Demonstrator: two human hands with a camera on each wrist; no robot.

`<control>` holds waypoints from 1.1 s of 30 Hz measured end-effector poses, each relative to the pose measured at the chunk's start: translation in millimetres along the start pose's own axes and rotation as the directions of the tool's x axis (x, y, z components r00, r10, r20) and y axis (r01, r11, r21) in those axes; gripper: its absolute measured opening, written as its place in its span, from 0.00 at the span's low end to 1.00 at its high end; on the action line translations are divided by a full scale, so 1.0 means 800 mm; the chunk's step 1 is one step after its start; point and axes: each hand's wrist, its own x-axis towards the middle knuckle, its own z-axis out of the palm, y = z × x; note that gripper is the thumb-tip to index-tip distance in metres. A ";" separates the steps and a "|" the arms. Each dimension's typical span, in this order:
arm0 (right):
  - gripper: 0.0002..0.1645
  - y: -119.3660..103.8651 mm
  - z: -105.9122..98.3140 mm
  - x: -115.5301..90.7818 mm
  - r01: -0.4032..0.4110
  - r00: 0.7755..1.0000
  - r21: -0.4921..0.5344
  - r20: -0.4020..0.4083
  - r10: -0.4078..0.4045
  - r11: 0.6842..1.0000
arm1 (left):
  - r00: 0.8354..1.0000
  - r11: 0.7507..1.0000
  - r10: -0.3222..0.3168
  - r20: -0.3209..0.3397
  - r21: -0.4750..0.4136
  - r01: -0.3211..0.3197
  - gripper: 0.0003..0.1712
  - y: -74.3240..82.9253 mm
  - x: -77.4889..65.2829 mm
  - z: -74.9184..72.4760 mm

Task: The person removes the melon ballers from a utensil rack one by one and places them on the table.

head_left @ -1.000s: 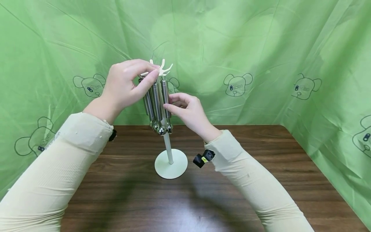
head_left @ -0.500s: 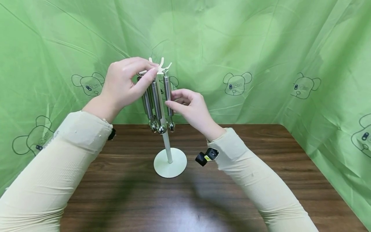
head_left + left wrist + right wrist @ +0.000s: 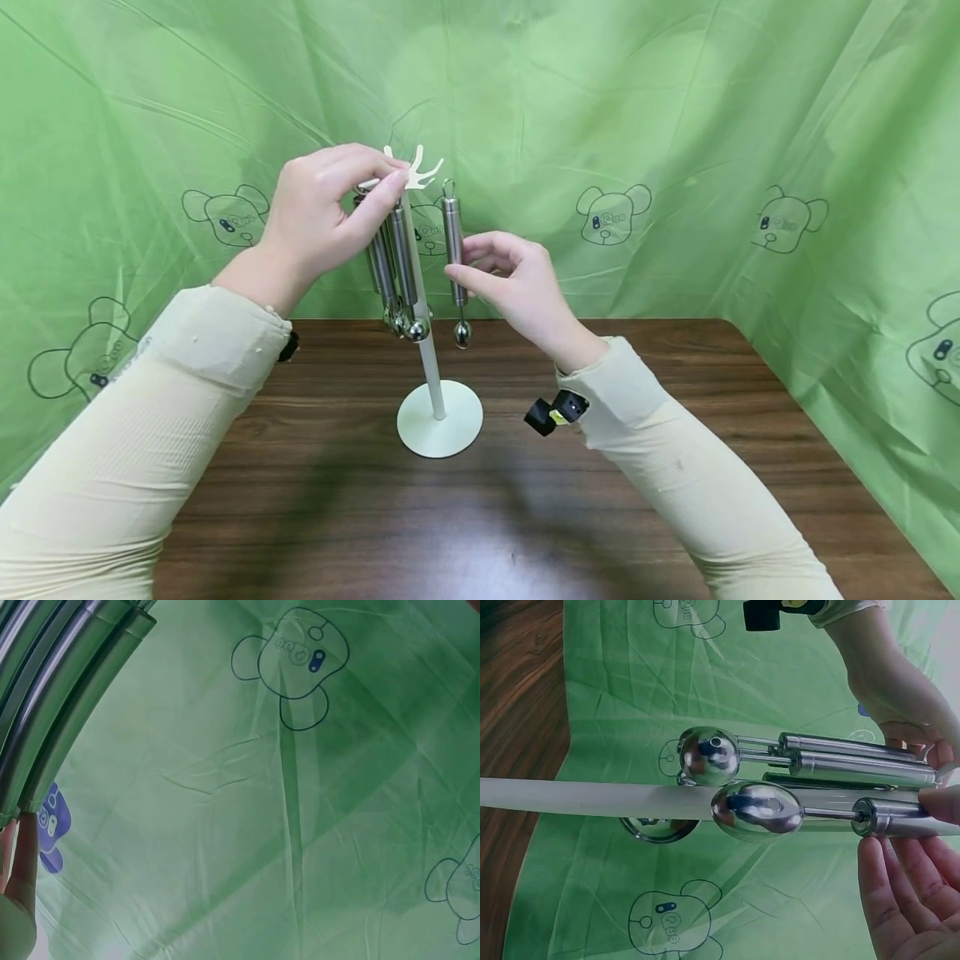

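A pale stand with a round base [image 3: 439,419] and branching hooks [image 3: 426,173] carries several steel spoons [image 3: 401,258], their tubular handles up and round shiny bowls down. At its top my left hand [image 3: 330,204] pinches the hook piece between thumb and fingers. My right hand [image 3: 513,271] pinches one steel spoon [image 3: 453,237] by its handle, right of the stand. This spoon's top loop [image 3: 448,187] is apart from the hooks, and the spoon hangs nearly upright. In the right wrist view, thumb and fingers close around the held spoon's handle [image 3: 896,816].
The stand rises from a dark wooden table [image 3: 637,467]. Green fabric [image 3: 675,108] printed with bear faces hangs behind and at both sides. Spoons still on the stand hang close together beside the pole [image 3: 431,367].
My right hand has moved right with one spoon, whose loop has come away from the hooks. The left hand stays at the stand's top.
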 end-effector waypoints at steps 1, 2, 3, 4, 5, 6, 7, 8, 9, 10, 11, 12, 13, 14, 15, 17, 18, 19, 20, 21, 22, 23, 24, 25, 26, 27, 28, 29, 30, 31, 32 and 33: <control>0.16 0.000 -0.002 -0.003 -0.003 1.000 -0.003 -0.002 0.003 1.000 | 1.000 1.000 0.000 0.000 0.001 0.000 0.20 0.000 0.000 0.000; 0.16 0.001 -0.004 -0.006 -0.006 1.000 -0.004 -0.005 0.006 1.000 | 1.000 1.000 0.001 -0.001 0.002 -0.001 0.20 0.001 0.000 0.000; 0.16 0.001 -0.005 -0.009 -0.012 1.000 -0.001 -0.006 0.012 1.000 | 1.000 1.000 0.002 -0.002 0.005 -0.002 0.20 0.001 0.000 0.000; 0.16 0.002 -0.007 -0.012 -0.018 1.000 0.005 -0.009 0.019 1.000 | 1.000 1.000 0.003 -0.003 0.007 -0.003 0.20 0.002 0.000 0.001; 0.16 0.004 -0.009 -0.016 -0.025 1.000 0.011 -0.011 0.025 1.000 | 1.000 1.000 0.005 -0.004 0.009 -0.005 0.20 0.002 0.000 0.001; 0.16 0.006 -0.011 -0.019 -0.027 1.000 0.016 -0.015 0.027 1.000 | 1.000 1.000 0.007 -0.006 0.011 -0.007 0.20 0.003 0.000 0.001; 0.16 0.008 -0.013 -0.023 -0.029 0.999 0.021 -0.019 0.030 0.999 | 1.000 1.000 0.008 -0.008 0.012 -0.008 0.20 0.003 0.000 0.001; 0.16 0.010 -0.016 -0.027 -0.031 0.999 0.029 -0.023 0.032 0.999 | 1.000 1.000 0.009 -0.008 0.014 -0.009 0.20 0.004 0.001 0.002; 0.16 0.013 -0.018 -0.030 -0.033 0.999 0.034 -0.027 0.034 0.999 | 1.000 1.000 0.008 -0.008 0.015 -0.008 0.20 0.005 0.001 0.002; 0.16 0.015 -0.020 -0.034 -0.035 0.999 0.040 -0.033 0.037 0.999 | 1.000 1.000 0.006 -0.009 0.016 -0.006 0.20 0.005 0.001 0.002; 0.16 0.017 -0.022 -0.037 -0.036 0.999 0.043 -0.038 0.038 0.998 | 1.000 1.000 0.003 -0.010 0.017 -0.003 0.20 0.006 0.001 0.002; 0.16 0.020 -0.024 -0.040 -0.039 0.998 0.043 -0.045 0.041 0.998 | 1.000 1.000 -0.001 -0.011 0.018 0.001 0.20 0.006 0.001 0.003; 0.16 0.022 -0.026 -0.043 -0.044 0.998 0.045 -0.051 0.046 0.998 | 1.000 1.000 -0.006 -0.012 0.020 0.006 0.19 0.007 0.001 0.003; 0.16 0.024 -0.028 -0.045 -0.049 0.997 0.047 -0.058 0.052 0.998 | 1.000 1.000 -0.013 -0.014 0.020 0.013 0.19 0.008 0.001 0.003; 0.16 0.026 -0.029 -0.048 -0.058 0.996 0.046 -0.064 0.061 0.997 | 1.000 1.000 -0.017 -0.014 0.021 0.017 0.19 0.008 0.001 0.003; 0.16 0.029 -0.031 -0.054 -0.079 0.994 0.046 -0.077 0.082 0.996 | 1.000 0.999 -0.024 -0.017 0.024 0.024 0.19 0.009 0.000 0.003; 0.16 0.030 -0.032 -0.057 -0.092 0.992 0.048 -0.083 0.095 0.995 | 0.999 0.999 -0.026 -0.018 0.024 0.027 0.19 0.009 0.000 0.003; 0.17 0.032 -0.033 -0.060 -0.103 0.990 0.049 -0.089 0.107 0.993 | 0.999 0.999 -0.027 -0.019 0.026 0.027 0.19 0.010 -0.001 0.004; 0.17 0.033 -0.034 -0.063 -0.115 0.989 0.049 -0.092 0.119 0.992 | 0.999 0.999 -0.027 -0.020 0.028 0.028 0.19 0.010 -0.001 0.004; 0.17 0.034 -0.034 -0.065 -0.126 0.987 0.049 -0.095 0.130 0.991 | 0.999 0.999 -0.028 -0.021 0.029 0.029 0.19 0.011 -0.001 0.004; 0.17 0.036 -0.035 -0.068 -0.131 0.986 0.048 -0.097 0.136 0.990 | 0.999 0.999 -0.027 -0.023 0.031 0.028 0.19 0.011 -0.001 0.004; 0.17 0.038 -0.035 -0.069 -0.138 0.985 0.044 -0.097 0.142 0.989 | 0.999 0.999 -0.025 -0.025 0.033 0.026 0.19 0.011 -0.001 0.005; 0.17 0.040 -0.035 -0.072 -0.144 0.984 0.041 -0.097 0.148 0.989 | 0.999 0.999 -0.023 -0.028 0.037 0.024 0.19 0.012 -0.001 0.005; 0.17 0.042 -0.035 -0.074 -0.146 0.984 0.039 -0.097 0.149 0.989 | 0.999 0.999 -0.021 -0.032 0.040 0.022 0.19 0.012 -0.001 0.005; 0.17 0.044 -0.036 -0.075 -0.148 0.984 0.041 -0.096 0.151 0.988 | 0.999 0.999 -0.019 -0.035 0.044 0.020 0.20 0.012 0.000 0.006; 0.17 0.047 -0.036 -0.077 -0.150 0.984 0.042 -0.096 0.153 0.988 | 0.999 0.999 -0.018 -0.038 0.048 0.019 0.20 0.012 0.000 0.006; 0.17 0.049 -0.036 -0.079 -0.151 0.983 0.045 -0.097 0.155 0.987 | 0.999 0.998 -0.014 -0.040 0.053 0.016 0.20 0.012 0.000 0.006; 0.17 0.051 -0.037 -0.080 -0.155 0.982 0.050 -0.099 0.159 0.987 | 0.999 0.998 -0.013 -0.045 0.056 0.015 0.20 0.013 0.000 0.007; 0.17 0.053 -0.037 -0.082 -0.158 0.981 0.056 -0.101 0.163 0.986 | 0.999 0.998 -0.012 -0.049 0.059 0.015 0.20 0.013 -0.001 0.007; 0.18 0.056 -0.037 -0.084 -0.159 0.981 0.061 -0.102 0.165 0.985 | 0.999 0.998 -0.011 -0.053 0.062 0.014 0.20 0.013 -0.001 0.008; 0.18 0.058 -0.038 -0.085 -0.162 0.980 0.061 -0.104 0.168 0.985 | 0.998 0.998 -0.011 -0.056 0.064 0.014 0.20 0.013 -0.001 0.008; 0.18 0.060 -0.038 -0.086 -0.166 0.979 0.061 -0.106 0.172 0.984 | 0.998 0.998 -0.010 -0.061 0.067 0.014 0.20 0.013 -0.001 0.009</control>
